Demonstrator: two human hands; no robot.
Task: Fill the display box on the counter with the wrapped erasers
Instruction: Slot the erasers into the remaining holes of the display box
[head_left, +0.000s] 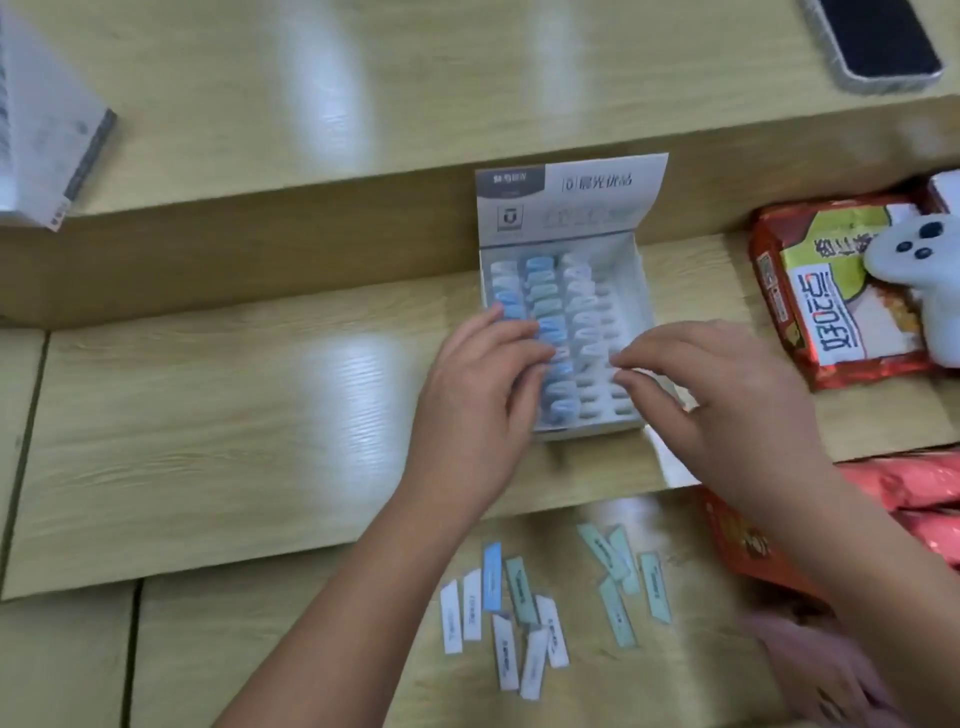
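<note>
A white display box (643, 291) with its printed lid (571, 200) standing up sits on the wooden counter, packed with rows of blue and white wrapped erasers (545, 306). My left hand (478, 400) lies over the box's left side, its fingers resting on the blue erasers in the left rows. My right hand (717, 400) is at the box's right side, thumb and fingers pinching a white wrapped eraser (631, 371) over the right-hand row. Several loose wrapped erasers (519, 613), white, blue and pale green, lie on the lower counter near me.
Red snack packets (831, 291) and a white plush toy (930, 275) sit to the right of the box. More red packets (909, 499) lie lower right. A phone (878, 41) rests on the upper shelf, a white carton (47, 130) at far left.
</note>
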